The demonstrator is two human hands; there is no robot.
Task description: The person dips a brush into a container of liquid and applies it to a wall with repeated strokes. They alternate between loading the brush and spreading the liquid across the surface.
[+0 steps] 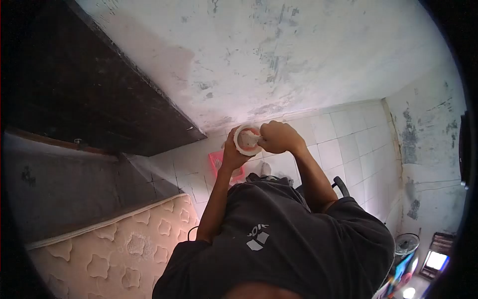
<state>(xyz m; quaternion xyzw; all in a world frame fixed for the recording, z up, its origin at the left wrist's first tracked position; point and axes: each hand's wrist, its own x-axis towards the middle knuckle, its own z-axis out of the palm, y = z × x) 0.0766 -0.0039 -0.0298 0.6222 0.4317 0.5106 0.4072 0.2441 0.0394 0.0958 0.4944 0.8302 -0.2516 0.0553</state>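
Observation:
A round white-rimmed tub (237, 145) is tilted toward the camera, with pale paste (247, 139) inside it. My left hand (232, 152) wraps round the tub's left side and underside. At the tub's right edge, my right hand (277, 137) is closed in a fist on a tool whose pale, paste-covered end reaches into the tub. The tool's handle is hidden in my fingers. Below my left hand, a pink basket (215, 160) rests on the tiled floor (328, 149).
A patchy white wall (269, 55) rises in front. A dark panel (89, 84) stands at the left, above a quilted mattress (114, 249). Another stained wall (428, 129) is at the right, with a fan (407, 243) and colourful items (401, 269) at the lower right.

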